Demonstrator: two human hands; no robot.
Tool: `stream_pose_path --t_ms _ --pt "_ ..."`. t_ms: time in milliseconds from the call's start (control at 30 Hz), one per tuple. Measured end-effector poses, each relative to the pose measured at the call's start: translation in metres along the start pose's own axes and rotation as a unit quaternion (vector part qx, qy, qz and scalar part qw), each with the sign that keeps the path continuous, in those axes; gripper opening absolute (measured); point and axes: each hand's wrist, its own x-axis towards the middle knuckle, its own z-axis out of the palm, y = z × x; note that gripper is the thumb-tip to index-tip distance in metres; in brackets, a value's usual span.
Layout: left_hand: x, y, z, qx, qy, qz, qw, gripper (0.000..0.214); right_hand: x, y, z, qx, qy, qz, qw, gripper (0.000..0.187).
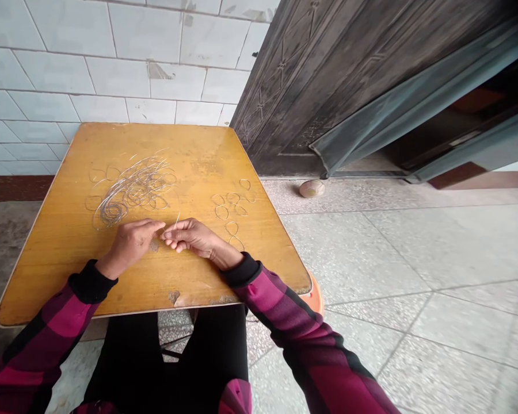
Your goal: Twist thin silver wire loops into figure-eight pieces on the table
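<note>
My left hand (133, 241) and my right hand (190, 236) meet fingertip to fingertip over the middle of a worn yellow wooden table (69, 287). Both are closed in a pinch on a short thin piece of wire (176, 220) that sticks up between them. A tangled pile of silver wire and wire loops (129, 190) lies just beyond my left hand. Several separate bent wire loops (231, 204) lie on the table beyond my right hand and beside its wrist.
A white tiled wall runs behind the table. A dark carved door (328, 86) stands at the right. A small round bowl (311, 188) sits on the tiled floor near the door. An orange stool edge (316, 296) shows under the table's right corner.
</note>
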Motion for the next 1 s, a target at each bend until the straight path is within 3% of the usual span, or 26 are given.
stream_pose_path --t_ms 133,233,333,467,567,1000 --pt "0.002 0.005 0.0 -0.003 0.013 -0.018 1.0 0.025 0.001 0.0 -0.001 -0.004 0.014 -0.011 1.0 0.022" --pt "0.005 0.014 -0.006 0.028 0.061 -0.051 0.996 0.022 0.002 0.0 -0.001 0.009 0.039 -0.026 0.999 0.02" --pt "0.006 0.024 -0.011 0.093 0.106 -0.041 0.989 0.013 0.003 -0.001 -0.001 0.029 0.048 -0.017 0.998 0.02" --pt "0.006 0.032 -0.009 0.161 0.069 -0.011 0.985 0.005 0.004 -0.001 0.002 0.083 0.063 -0.015 0.994 0.019" --pt "0.008 0.032 -0.005 0.163 0.049 -0.024 0.985 0.009 0.005 0.0 0.007 0.113 0.079 -0.031 0.99 0.02" --pt "0.005 0.018 0.005 0.029 0.043 -0.096 0.994 0.006 0.007 0.011 0.022 0.069 0.134 -0.119 0.981 0.017"
